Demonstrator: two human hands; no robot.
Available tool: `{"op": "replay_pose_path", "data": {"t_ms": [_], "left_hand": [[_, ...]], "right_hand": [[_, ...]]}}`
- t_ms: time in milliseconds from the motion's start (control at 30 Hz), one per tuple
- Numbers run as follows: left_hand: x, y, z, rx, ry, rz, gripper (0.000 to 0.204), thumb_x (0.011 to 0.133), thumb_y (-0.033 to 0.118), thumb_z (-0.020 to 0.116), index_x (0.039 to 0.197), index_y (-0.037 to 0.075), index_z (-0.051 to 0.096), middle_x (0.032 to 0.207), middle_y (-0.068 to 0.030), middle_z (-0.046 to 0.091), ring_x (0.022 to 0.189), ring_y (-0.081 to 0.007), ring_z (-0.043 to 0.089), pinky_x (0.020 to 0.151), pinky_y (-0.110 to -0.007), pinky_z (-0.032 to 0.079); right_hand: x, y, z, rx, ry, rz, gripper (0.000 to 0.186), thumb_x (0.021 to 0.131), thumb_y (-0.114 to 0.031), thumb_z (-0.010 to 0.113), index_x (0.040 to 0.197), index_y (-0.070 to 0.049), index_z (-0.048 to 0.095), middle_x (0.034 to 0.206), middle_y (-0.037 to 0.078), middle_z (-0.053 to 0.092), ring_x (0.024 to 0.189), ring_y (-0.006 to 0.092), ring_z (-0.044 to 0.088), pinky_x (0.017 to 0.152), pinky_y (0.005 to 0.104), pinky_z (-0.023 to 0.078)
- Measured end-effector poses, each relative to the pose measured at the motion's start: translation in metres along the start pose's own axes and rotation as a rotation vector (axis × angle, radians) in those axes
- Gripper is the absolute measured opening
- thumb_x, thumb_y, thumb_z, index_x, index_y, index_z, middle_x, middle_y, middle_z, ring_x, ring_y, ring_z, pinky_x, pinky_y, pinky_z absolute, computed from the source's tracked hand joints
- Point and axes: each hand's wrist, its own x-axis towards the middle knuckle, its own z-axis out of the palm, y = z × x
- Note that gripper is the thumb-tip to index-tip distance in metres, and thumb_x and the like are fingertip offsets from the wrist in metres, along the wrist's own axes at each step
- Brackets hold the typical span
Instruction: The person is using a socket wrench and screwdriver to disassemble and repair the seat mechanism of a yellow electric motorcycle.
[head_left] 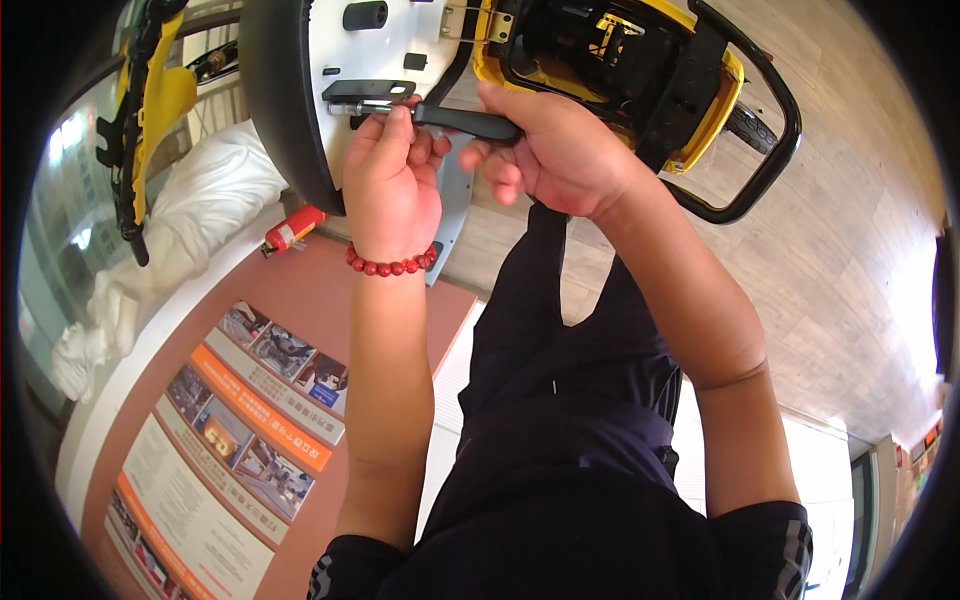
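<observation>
The left hand (pixel 393 195) is pinched on the shank of a black-handled tool (pixel 470 122) that lies across the seat (pixel 345 55)'s white underside, while the right hand (pixel 560 160) holds thumb and fingers apart about the handle's end — a light guiding pinch and a straight shank should serve best. Pale plank floor (pixel 830 250) spreads right of the right hand; a red extinguisher (pixel 292 230) lies below-left of the left — near a printed poster (pixel 265 415).

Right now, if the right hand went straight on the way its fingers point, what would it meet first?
Past the tool at its palm, the right hand would probably meet the left hand first, though depth between them is unclear.
</observation>
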Motion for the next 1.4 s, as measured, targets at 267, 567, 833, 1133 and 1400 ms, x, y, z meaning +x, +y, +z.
{"op": "replay_pose_path", "data": {"t_ms": [267, 567, 833, 1133, 1400], "left_hand": [[-0.002, 0.001, -0.001, 0.050, -0.003, -0.010, 0.017, 0.097, 0.014, 0.052, 0.104, 0.001, 0.059, 0.075, 0.0021, 0.050, 0.065, -0.0075, 0.045, 0.071, -0.028, 0.046], [-0.004, -0.001, -0.006, -0.003, -0.058, 0.012, 0.018, 0.098, 0.014, 0.051, 0.104, -0.001, 0.058, 0.075, 0.0010, 0.052, 0.064, -0.0071, 0.046, 0.071, -0.027, 0.047], [-0.003, -0.004, 0.000, -0.025, 0.008, 0.008, 0.014, 0.096, 0.012, 0.054, 0.100, 0.001, 0.061, 0.065, 0.0048, 0.045, 0.057, -0.0042, 0.041, 0.065, -0.025, 0.044], [-0.004, -0.007, -0.004, -0.081, -0.008, -0.039, 0.013, 0.095, 0.011, 0.054, 0.100, 0.002, 0.061, 0.068, 0.0047, 0.047, 0.058, -0.0049, 0.041, 0.065, -0.026, 0.044], [-0.001, -0.004, 0.005, -0.035, 0.056, -0.092, 0.013, 0.094, 0.013, 0.056, 0.099, 0.002, 0.062, 0.070, 0.0042, 0.049, 0.059, -0.0051, 0.041, 0.066, -0.026, 0.044]], "right_hand": [[0.011, 0.027, -0.002, -1.078, 0.316, -0.788, 0.031, 0.095, -0.020, 0.055, 0.115, 0.004, 0.057, 0.071, 0.008, 0.060, 0.055, 0.0154, 0.055, 0.056, 0.0316, 0.049], [-0.007, 0.007, 0.000, 0.014, 0.027, 0.053, 0.030, 0.100, -0.025, 0.047, 0.105, 0.002, 0.059, 0.076, 0.003, 0.056, 0.050, 0.0082, 0.040, 0.053, 0.0257, 0.045], [-0.002, 0.025, 0.007, -1.513, 0.354, -0.980, 0.030, 0.098, -0.019, 0.051, 0.119, 0.000, 0.057, 0.079, 0.005, 0.057, 0.069, 0.0143, 0.060, 0.063, 0.0297, 0.050], [-0.004, 0.006, -0.009, 0.163, -0.081, 0.109, 0.034, 0.101, -0.024, 0.043, 0.118, 0.004, 0.054, 0.078, 0.007, 0.057, 0.056, 0.0096, 0.046, 0.061, 0.0277, 0.052], [-0.009, 0.023, 0.013, -1.238, 0.408, -0.550, 0.039, 0.092, -0.007, 0.058, 0.130, -0.002, 0.053, 0.090, 0.008, 0.065, 0.073, 0.0086, 0.058, 0.071, 0.0232, 0.048]]}}
